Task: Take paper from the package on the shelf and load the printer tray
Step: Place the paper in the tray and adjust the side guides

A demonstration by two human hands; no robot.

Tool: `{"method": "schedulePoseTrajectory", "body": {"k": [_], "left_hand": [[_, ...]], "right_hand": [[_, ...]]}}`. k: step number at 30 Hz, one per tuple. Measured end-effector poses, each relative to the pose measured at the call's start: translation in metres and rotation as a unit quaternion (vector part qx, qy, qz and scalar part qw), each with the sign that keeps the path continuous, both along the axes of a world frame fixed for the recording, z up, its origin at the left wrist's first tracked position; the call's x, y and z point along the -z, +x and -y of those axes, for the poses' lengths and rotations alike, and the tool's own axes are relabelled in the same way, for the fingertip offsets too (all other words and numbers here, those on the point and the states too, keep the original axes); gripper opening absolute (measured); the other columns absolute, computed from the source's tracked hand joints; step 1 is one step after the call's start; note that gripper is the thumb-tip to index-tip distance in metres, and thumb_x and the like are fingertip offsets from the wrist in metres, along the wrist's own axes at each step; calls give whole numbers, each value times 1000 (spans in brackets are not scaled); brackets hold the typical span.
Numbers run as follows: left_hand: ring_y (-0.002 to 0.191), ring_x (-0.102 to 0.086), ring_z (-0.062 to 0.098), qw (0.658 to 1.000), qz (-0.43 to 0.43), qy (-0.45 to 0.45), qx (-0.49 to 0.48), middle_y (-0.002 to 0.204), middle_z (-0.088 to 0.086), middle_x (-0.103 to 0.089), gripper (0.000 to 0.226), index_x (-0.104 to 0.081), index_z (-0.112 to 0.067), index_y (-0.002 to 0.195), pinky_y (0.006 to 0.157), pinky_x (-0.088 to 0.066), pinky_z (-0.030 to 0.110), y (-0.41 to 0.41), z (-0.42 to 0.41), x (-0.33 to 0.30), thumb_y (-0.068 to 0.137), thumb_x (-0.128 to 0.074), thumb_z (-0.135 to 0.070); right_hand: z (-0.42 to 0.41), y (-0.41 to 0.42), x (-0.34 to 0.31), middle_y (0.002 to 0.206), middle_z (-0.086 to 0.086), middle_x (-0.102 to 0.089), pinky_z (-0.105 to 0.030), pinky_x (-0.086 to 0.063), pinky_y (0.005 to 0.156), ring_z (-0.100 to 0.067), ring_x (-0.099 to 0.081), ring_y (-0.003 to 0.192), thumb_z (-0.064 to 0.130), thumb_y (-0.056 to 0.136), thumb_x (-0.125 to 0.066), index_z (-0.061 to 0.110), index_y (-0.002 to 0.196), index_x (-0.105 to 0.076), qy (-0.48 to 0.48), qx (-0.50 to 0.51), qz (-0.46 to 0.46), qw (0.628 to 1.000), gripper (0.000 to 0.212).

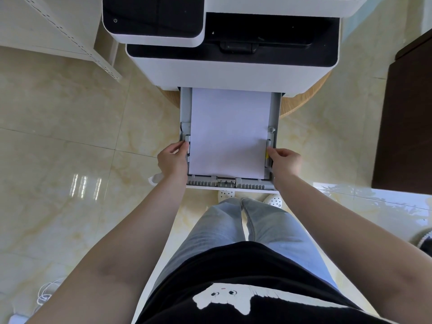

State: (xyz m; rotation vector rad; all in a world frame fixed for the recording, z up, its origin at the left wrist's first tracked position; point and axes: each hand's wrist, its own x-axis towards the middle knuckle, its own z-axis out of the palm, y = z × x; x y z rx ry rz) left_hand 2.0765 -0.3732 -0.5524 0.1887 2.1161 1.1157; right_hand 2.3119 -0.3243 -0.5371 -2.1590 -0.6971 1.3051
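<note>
The white printer stands in front of me with its grey paper tray pulled out toward me. A stack of white paper lies flat inside the tray. My left hand holds the tray's left side, fingertips on the left paper guide. My right hand holds the right side, fingertips on the right guide near a yellow tab. The paper package is not in view.
A white metal shelf stands at the upper left. The printer rests on a round wooden stand. A dark wooden cabinet is at the right. White cables lie on the tiled floor at the lower left.
</note>
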Motion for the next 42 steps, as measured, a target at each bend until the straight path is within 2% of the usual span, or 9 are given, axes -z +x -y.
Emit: {"method": "schedulePoseTrajectory", "body": {"k": [4, 9, 13, 15, 22, 26, 29, 38, 42], "left_hand": [[78, -66, 5, 1000, 6, -2, -10, 78, -15, -70, 13, -71, -30, 73, 77, -49, 24, 0, -1, 0, 79, -74, -20], [83, -65, 10, 1000, 1, -6, 6, 83, -10, -70, 6, -74, -20, 87, 84, -51, 26, -2, -1, -1, 81, -72, -20], [81, -64, -6, 996, -28, 9, 90, 93, -8, -68, 20, -72, -13, 103, 75, -49, 11, -9, 11, -2, 84, -70, -19], [76, -63, -14, 992, -42, 22, 113, 94, -3, -69, 17, -70, -9, 100, 69, -48, 4, -13, 21, 0, 83, -70, -14], [69, -61, -17, 985, -80, -23, 149, 88, -6, -68, 12, -72, -12, 91, 63, -44, 1, -16, 32, 7, 81, -74, -19], [76, -63, 3, 990, -60, -33, 125, 88, 0, -70, 15, -73, -9, 92, 72, -47, 13, -13, 28, 6, 80, -74, -17], [69, -60, -5, 993, -38, -21, 108, 80, -5, -67, 12, -72, -8, 89, 58, -43, 0, -12, 27, 5, 79, -75, -13], [76, -60, -4, 979, -76, -50, 181, 82, -9, -69, 14, -73, -17, 87, 64, -41, 13, -22, 33, 3, 79, -74, -28], [70, -62, 9, 970, -103, -59, 210, 76, -3, -69, 19, -75, -12, 87, 64, -44, 17, -22, 36, 4, 79, -75, -29]], "right_hand": [[-2, -1, -1, 57, 6, -61, -21, -43, 50, -14, -53, 51, 23, 82, -70, 24, 56, -62, -6, -7, 10, 1000, 27], [-1, 1, 1, 63, 5, -63, -21, -44, 52, -13, -54, 55, 23, 83, -69, 21, 64, -65, 0, -27, 4, 1000, 20], [5, 11, 1, 75, 5, -68, -24, -48, 64, -12, -59, 67, 22, 81, -72, 18, 80, -70, 13, -69, -21, 997, 5], [11, 17, 2, 79, 1, -69, -27, -50, 69, -15, -61, 71, 21, 79, -73, 16, 82, -71, 18, -94, -15, 995, 6], [15, 23, 2, 73, 6, -69, -23, -47, 66, -11, -61, 69, 16, 76, -75, 23, 70, -69, 21, -127, -17, 992, 11], [14, 17, 4, 69, 2, -67, -30, -50, 72, -18, -58, 68, 11, 76, -73, 19, 63, -67, 13, -97, -16, 995, 16], [14, 13, 5, 70, 1, -67, -34, -51, 76, -20, -59, 70, 10, 76, -73, 17, 64, -68, 8, -78, -11, 997, 15], [17, 23, 4, 81, -1, -71, -32, -53, 78, -19, -63, 77, 15, 75, -76, 23, 73, -70, 13, -112, -34, 993, 10], [17, 23, 6, 80, -2, -71, -30, -52, 77, -20, -64, 77, 10, 74, -76, 24, 70, -69, 9, -104, -36, 994, 16]]}}
